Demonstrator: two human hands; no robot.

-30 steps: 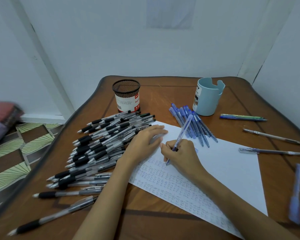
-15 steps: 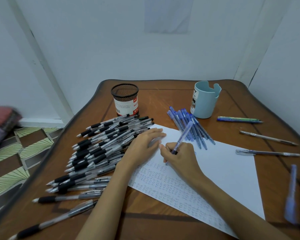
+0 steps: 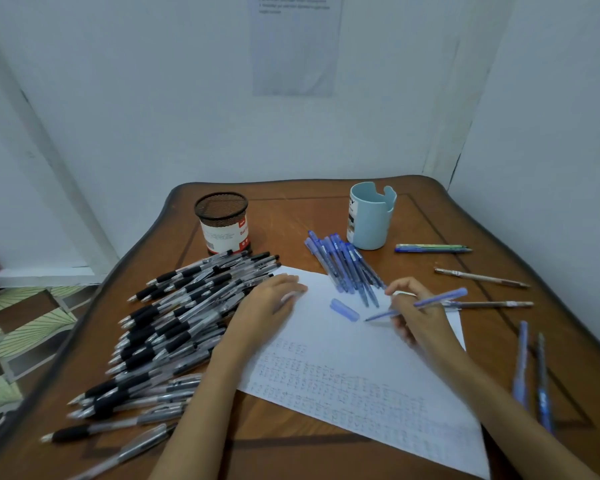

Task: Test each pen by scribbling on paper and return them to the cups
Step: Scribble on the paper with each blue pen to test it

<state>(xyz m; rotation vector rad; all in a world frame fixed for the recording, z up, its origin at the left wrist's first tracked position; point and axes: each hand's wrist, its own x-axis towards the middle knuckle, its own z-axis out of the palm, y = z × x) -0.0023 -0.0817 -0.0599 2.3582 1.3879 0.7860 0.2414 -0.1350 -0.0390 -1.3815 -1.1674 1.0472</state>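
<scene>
A brown wooden table [image 3: 291,209] with a dark curved rim and a thin inlaid border line stands in a corner of pale bluish-white walls [image 3: 153,98]. A printed sheet [image 3: 295,46] is stuck to the far wall. On the left, a slanting white frame [image 3: 66,195] runs down to a floor [image 3: 32,327] of brown and green leaf-patterned tiles. The light is soft and even.

Labels on mesh cup [image 3: 221,216] and blue cup [image 3: 371,223] unreadable.
</scene>
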